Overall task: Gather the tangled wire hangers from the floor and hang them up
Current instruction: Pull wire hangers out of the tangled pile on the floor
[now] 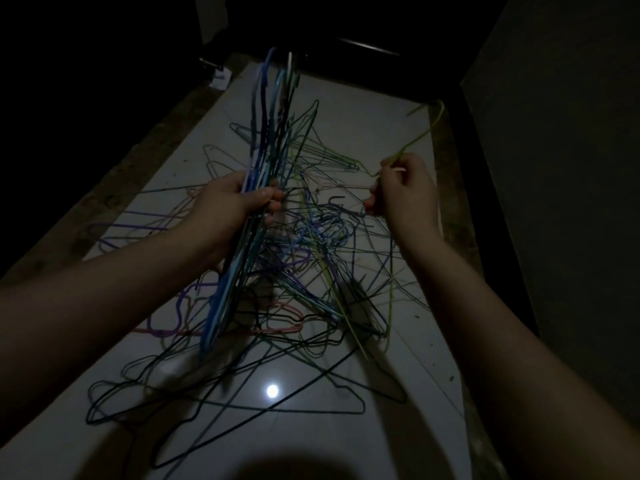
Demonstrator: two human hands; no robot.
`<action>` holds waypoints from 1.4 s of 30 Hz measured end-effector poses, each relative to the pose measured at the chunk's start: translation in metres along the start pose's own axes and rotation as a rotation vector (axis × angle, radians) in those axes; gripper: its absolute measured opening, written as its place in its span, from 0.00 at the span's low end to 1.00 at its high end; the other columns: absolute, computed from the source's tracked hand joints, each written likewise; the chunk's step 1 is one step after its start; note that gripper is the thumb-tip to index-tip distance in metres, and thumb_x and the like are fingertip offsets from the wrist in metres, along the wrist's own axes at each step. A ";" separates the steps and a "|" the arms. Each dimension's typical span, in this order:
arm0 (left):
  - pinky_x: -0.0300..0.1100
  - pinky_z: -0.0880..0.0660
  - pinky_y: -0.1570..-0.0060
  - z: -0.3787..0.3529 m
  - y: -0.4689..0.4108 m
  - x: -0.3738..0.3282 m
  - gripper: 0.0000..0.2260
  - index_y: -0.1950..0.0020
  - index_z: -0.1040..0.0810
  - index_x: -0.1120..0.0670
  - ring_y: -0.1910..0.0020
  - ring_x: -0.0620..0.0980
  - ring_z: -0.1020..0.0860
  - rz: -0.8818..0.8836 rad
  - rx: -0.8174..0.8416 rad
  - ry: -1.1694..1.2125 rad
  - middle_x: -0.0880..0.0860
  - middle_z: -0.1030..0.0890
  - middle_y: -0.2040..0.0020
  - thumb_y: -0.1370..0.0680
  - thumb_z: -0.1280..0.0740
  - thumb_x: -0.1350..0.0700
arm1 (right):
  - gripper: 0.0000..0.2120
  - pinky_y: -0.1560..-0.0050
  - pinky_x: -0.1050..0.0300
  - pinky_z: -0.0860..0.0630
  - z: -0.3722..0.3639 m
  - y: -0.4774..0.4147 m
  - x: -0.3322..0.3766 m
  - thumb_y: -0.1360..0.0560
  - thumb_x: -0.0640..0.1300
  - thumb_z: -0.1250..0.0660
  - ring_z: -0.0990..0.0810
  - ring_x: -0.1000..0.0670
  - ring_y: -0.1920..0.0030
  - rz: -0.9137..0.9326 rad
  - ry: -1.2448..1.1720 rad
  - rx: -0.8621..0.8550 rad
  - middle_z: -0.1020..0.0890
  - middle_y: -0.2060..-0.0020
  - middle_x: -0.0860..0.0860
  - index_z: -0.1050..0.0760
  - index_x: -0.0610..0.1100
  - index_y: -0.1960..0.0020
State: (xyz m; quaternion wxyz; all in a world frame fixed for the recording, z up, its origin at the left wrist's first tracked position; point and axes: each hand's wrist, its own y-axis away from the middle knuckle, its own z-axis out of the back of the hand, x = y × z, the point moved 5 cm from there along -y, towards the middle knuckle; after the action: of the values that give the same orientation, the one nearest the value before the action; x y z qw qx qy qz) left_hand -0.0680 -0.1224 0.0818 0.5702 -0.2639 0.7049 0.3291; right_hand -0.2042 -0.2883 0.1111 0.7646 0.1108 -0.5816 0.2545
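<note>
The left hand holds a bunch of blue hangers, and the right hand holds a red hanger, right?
Not quite. The right hand pinches a yellow-green hanger, not a red one, as the head view shows. The left hand does hold a bunch of blue hangers.

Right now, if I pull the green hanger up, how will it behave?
Probably stiff and light: the green hanger holds its bent shape in your right hand. It will likely snag: its lower part seems to run into the pile.

Bare forearms lead to a bare left hand [228,199] and right hand [407,194].
</note>
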 end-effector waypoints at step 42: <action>0.30 0.25 0.69 0.043 0.001 -0.031 0.09 0.53 0.27 0.57 0.72 0.38 0.23 -0.091 -0.029 -0.007 0.52 0.23 0.62 0.20 0.43 0.67 | 0.09 0.69 0.73 0.36 -0.046 0.002 0.009 0.19 0.41 0.44 0.30 0.58 0.66 0.289 0.252 -0.216 0.27 0.62 0.55 0.31 0.38 0.43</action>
State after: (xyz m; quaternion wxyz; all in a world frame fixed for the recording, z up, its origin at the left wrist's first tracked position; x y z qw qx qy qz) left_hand -0.0351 -0.0890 0.1067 0.5831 -0.3028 0.6853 0.3141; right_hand -0.1652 -0.2627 0.1057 0.7943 -0.0890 -0.5153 0.3094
